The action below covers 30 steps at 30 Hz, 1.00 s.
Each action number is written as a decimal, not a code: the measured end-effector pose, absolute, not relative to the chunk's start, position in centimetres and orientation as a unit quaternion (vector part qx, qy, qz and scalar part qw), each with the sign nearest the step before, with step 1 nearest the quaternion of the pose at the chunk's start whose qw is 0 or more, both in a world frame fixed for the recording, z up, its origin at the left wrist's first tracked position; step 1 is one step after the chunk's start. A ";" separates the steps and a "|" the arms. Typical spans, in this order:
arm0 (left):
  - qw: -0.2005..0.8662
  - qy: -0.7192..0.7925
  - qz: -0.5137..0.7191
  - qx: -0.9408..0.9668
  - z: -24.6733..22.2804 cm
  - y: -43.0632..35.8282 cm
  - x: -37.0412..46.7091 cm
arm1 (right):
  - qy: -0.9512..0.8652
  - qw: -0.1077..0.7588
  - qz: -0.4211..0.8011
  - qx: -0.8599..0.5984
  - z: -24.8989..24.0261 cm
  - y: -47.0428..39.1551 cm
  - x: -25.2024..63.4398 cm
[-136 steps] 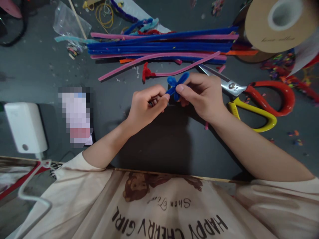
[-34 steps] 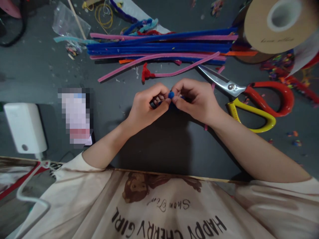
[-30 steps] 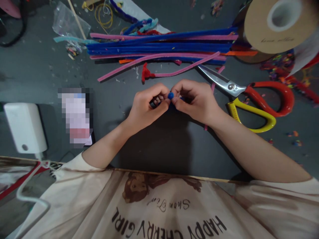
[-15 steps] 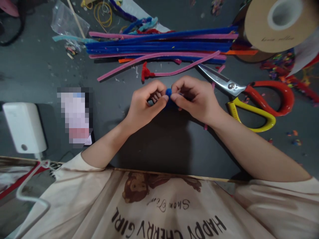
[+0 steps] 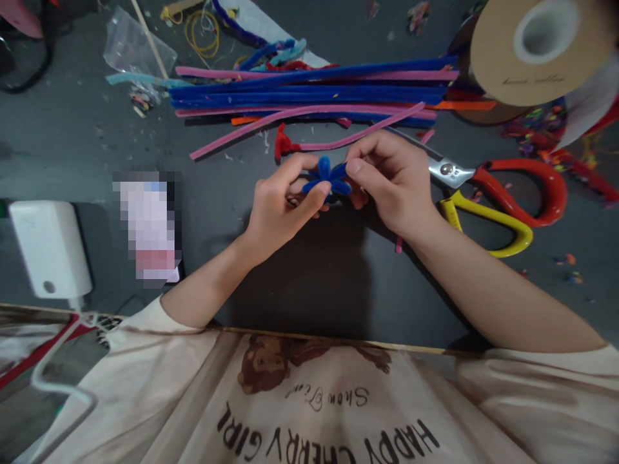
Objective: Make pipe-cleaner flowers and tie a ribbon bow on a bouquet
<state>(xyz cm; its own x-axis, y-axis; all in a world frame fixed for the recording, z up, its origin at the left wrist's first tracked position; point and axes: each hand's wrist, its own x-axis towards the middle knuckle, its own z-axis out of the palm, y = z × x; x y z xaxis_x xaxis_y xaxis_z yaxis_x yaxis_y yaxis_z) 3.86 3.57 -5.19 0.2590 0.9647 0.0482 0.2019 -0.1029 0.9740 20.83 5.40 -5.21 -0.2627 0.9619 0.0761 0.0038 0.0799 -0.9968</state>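
Note:
A blue pipe-cleaner flower (image 5: 325, 169) with several looped petals is held up over the dark table, its petals fanned out. My left hand (image 5: 290, 198) pinches it near the centre, the thumb lying across a lower petal. At the right-hand petal, my right hand (image 5: 391, 177) grips the tip between thumb and fingers. Just beyond the hands lies a pink pipe cleaner (image 5: 333, 143) with a red twisted end (image 5: 284, 143). Large scissors (image 5: 447, 170) with one red and one yellow handle rest beside my right hand, which covers part of the blade.
Blue and pink pipe cleaners (image 5: 300, 93) lie in a bundle across the back. A ribbon spool (image 5: 493, 61) stands at the back right, near colourful scraps (image 5: 536, 129). On the left are a phone (image 5: 149, 225) and a white power bank (image 5: 51, 248) with a cable.
The blue flower has turned and its petals now show spread apart. My right hand has shifted slightly up and right, from the middle to one petal. My left hand keeps its hold.

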 end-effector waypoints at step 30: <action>0.422 0.477 0.434 0.637 -4.9 4.0 3.8 | -0.655 0.346 0.541 -0.399 -4.9 5.3 21.1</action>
